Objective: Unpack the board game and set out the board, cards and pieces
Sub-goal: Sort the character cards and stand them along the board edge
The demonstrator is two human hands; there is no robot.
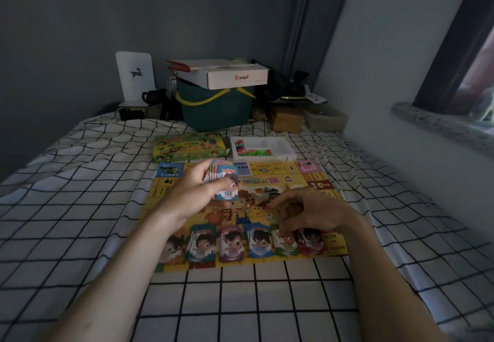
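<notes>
A yellow game board (288, 181) lies flat on a checked sheet. Along its near edge lie several small piles of play-money cards (258, 242) side by side. My left hand (195, 194) grips a fanned stack of money cards (224, 178) above the board's left half; a blue 100 card faces me. My right hand (312, 210) hovers over the right-hand piles with its fingers curled downward; whether it pinches a card I cannot tell. The green game box (187, 146) and a white tray of coloured pieces (260, 149) sit just beyond the board. A small deck (244, 168) rests on the board's far edge.
At the head of the bed (80, 208) stand a dark green basket (216, 109) with a white carton (230, 74) on top, a white stand (135, 77), a brown box (287, 120) and dark clutter. A wall and a window ledge (441, 125) run along the right.
</notes>
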